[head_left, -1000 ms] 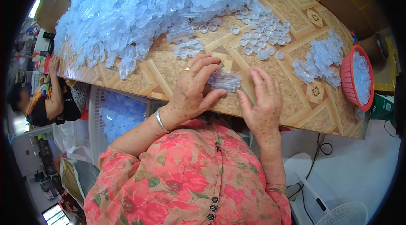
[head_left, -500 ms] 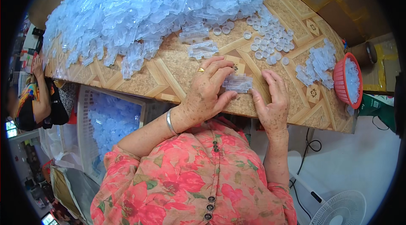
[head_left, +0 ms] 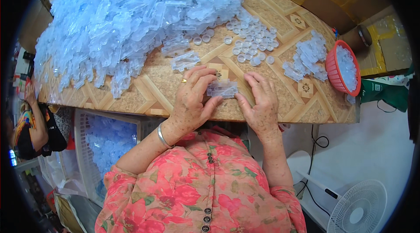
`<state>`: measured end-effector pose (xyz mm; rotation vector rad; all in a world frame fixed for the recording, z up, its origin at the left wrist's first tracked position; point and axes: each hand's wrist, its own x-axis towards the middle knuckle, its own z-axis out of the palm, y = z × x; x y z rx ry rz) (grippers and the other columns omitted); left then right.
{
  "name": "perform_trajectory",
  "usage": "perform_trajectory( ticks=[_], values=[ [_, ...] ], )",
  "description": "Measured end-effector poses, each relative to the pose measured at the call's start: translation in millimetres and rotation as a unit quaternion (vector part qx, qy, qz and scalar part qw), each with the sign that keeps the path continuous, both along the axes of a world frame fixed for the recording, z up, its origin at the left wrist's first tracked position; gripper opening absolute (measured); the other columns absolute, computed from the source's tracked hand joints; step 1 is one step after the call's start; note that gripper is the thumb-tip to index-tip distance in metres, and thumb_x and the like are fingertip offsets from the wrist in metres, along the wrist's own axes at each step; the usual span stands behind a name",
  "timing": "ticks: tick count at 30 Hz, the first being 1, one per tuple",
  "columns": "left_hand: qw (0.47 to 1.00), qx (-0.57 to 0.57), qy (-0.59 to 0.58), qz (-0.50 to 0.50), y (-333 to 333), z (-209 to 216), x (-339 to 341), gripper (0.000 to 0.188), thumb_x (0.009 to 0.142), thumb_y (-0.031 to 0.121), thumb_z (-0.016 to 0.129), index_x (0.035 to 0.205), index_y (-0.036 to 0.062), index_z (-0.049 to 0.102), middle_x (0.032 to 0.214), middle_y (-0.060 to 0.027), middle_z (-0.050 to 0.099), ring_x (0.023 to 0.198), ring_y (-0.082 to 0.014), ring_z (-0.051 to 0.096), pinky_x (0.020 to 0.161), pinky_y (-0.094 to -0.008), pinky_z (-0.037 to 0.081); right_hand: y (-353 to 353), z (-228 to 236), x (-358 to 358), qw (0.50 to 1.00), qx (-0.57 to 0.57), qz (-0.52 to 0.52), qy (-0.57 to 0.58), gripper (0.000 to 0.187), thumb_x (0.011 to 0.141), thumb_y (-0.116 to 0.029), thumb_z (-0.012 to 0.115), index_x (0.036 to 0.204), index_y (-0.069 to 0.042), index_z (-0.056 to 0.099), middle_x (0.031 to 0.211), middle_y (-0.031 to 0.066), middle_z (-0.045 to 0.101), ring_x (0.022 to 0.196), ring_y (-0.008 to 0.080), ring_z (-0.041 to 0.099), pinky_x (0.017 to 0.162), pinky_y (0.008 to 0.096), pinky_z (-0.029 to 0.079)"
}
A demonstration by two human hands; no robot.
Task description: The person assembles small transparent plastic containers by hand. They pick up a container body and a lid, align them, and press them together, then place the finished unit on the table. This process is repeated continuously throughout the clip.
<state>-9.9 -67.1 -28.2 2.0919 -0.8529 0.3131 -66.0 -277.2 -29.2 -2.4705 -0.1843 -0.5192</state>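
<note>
Tabletop [head_left: 157,73]: clear plastic [head_left: 224,89] between left fingers [head_left: 203,75], right thumb [head_left: 243,104].

The patterned table [head_left: 159,86] bears clear pieces [head_left: 131,18], discs [head_left: 253,51] and a red basket [head_left: 333,73].

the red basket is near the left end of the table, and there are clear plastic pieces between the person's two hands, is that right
Not quite: in the head view, the red basket is near the right end of the table. The clear plastic pieces are indeed between the left hand and right hand.
</note>
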Motion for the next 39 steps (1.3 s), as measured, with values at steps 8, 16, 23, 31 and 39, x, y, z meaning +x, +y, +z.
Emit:
perform_trajectory(
  ticks=[8,16,23,31,39],
  values=[
    [0.999,-0.04,-0.033,0.01,-3,-11,-1,0.042,0.074,0.012,0.08,0.11,0.0003,0.061,0.119,-0.0205,0.063,0.117,-0.0425,0.058,0.099,-0.0492,0.048,-2,-6,-4,1.0,-0.018,-0.007,-0.003,0.049,0.082,-0.013,0.077,0.127,-0.002,0.062,0.129,0.018,0.061,0.119,0.039,0.056,0.104,0.049,0.043],
    [0.997,-0.074,-0.036,-0.002,-3,-13,-6,0.046,0.074,0.012,0.08,0.112,-0.0007,0.057,0.12,-0.0184,0.059,0.121,-0.0395,0.054,0.108,-0.0497,0.043,-2,-8,-1,0.999,-0.022,0.026,-0.01,0.048,0.083,-0.007,0.073,0.127,0.004,0.059,0.128,0.022,0.06,0.121,0.0422,0.055,0.104,0.0496,0.043],
    [0.995,-0.071,-0.063,0.008,-5,-23,-4,0.047,0.071,0.012,0.08,0.109,-0.0003,0.056,0.12,-0.0174,0.058,0.121,-0.0389,0.054,0.11,-0.0503,0.041,-5,-12,0,0.999,0.008,0.034,-0.004,0.048,0.083,-0.005,0.07,0.128,0.005,0.059,0.128,0.0235,0.059,0.121,0.0423,0.055,0.105,0.0499,0.043],
    [0.989,-0.104,-0.106,-0.002,-9,-23,-5,0.049,0.068,0.014,0.079,0.109,-0.0003,0.055,0.117,-0.0198,0.058,0.117,-0.0415,0.055,0.104,-0.0502,0.044,-12,-17,-2,0.999,-0.009,0.026,-0.022,0.046,0.084,-0.007,0.068,0.128,0.004,0.059,0.126,0.0232,0.06,0.12,0.0423,0.057,0.105,0.0493,0.044],
    [0.962,-0.179,0.206,0.029,3,-2,-5,0.04,0.086,0.01,0.077,0.12,0.0012,0.06,0.109,-0.0101,0.069,0.098,-0.0165,0.067,0.086,-0.0312,0.055,-5,-11,4,0.999,-0.043,0.011,-0.02,0.045,0.083,-0.008,0.073,0.125,0.0,0.063,0.127,0.0199,0.063,0.117,0.0397,0.059,0.102,0.0456,0.046]
  ],
)
